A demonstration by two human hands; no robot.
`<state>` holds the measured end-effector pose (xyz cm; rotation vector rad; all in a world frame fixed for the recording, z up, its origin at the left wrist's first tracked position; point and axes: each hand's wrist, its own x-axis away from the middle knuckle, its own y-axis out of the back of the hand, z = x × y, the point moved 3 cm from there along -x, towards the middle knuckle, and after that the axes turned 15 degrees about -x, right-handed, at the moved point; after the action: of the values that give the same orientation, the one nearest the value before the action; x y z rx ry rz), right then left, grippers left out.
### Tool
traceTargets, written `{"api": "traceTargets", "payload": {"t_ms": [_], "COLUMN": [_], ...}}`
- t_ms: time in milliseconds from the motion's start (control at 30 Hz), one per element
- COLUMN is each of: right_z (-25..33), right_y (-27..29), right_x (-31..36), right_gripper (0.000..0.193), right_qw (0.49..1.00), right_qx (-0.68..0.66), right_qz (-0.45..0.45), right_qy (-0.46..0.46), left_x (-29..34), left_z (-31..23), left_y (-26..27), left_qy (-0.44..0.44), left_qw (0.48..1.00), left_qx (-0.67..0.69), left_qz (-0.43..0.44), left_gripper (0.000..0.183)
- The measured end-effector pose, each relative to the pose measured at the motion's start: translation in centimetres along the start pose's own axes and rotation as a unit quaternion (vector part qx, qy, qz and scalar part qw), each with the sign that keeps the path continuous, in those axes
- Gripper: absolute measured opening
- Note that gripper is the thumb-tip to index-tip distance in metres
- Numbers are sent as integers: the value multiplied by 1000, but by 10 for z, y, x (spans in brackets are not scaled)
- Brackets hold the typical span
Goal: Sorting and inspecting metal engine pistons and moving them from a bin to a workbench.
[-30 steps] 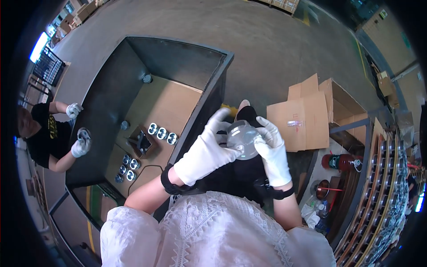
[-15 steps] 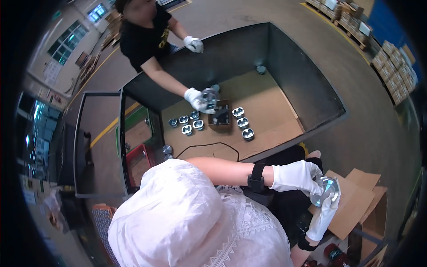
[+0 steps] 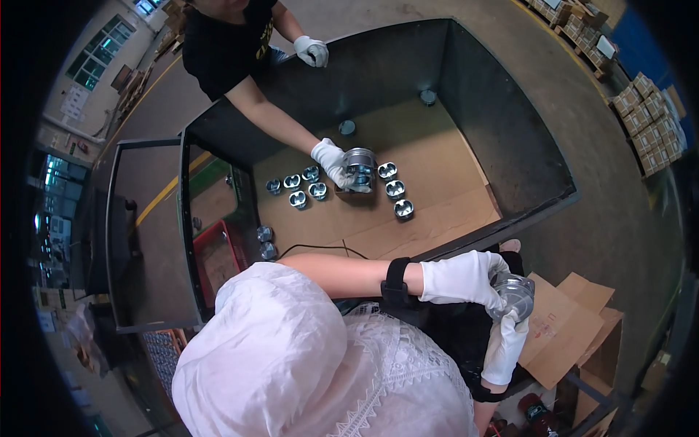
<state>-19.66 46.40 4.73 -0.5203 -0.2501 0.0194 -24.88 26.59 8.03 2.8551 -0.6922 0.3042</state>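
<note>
Off to the right, beyond the bin's near edge, both my white-gloved hands grip one silver metal piston (image 3: 514, 295). My left hand (image 3: 466, 279) comes from the left and closes on its upper left side. Below it, my right hand (image 3: 507, 341) grasps the lower side with its fingers wrapped on the rim; part of those fingers is hidden. The piston is tilted, its ringed side showing. Across the bin, a co-worker's gloved hand (image 3: 335, 164) holds another piston (image 3: 360, 162) over a small brown box (image 3: 353, 192).
Several pistons (image 3: 298, 199) stand on the cardboard-lined floor of the dark metal bin (image 3: 502, 131), left and right of the box. A black cable (image 3: 313, 247) lies near the front. Flattened cardboard (image 3: 557, 328) is beside my right hand. A red crate (image 3: 226, 255) sits at left.
My hands have turned the piston from its round face to its ringed side and drawn it slightly left and up. The co-worker's piston has moved right over the box.
</note>
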Motion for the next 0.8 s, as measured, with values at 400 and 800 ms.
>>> {"api": "traceTargets", "payload": {"t_ms": [400, 800], "right_z": [-27, -37], "right_y": [8, -15], "right_x": [-28, -22], "right_gripper": [71, 50], "right_qw": [988, 994], "right_qx": [131, 60], "right_qz": [77, 20], "right_qy": [5, -90], "left_x": [27, 100], "left_z": [-6, 127], "left_y": [46, 122], "left_qy": [-58, 235], "left_qw": [994, 798], "left_qx": [-95, -121], "left_qz": [-18, -542], "left_gripper": [50, 48]}}
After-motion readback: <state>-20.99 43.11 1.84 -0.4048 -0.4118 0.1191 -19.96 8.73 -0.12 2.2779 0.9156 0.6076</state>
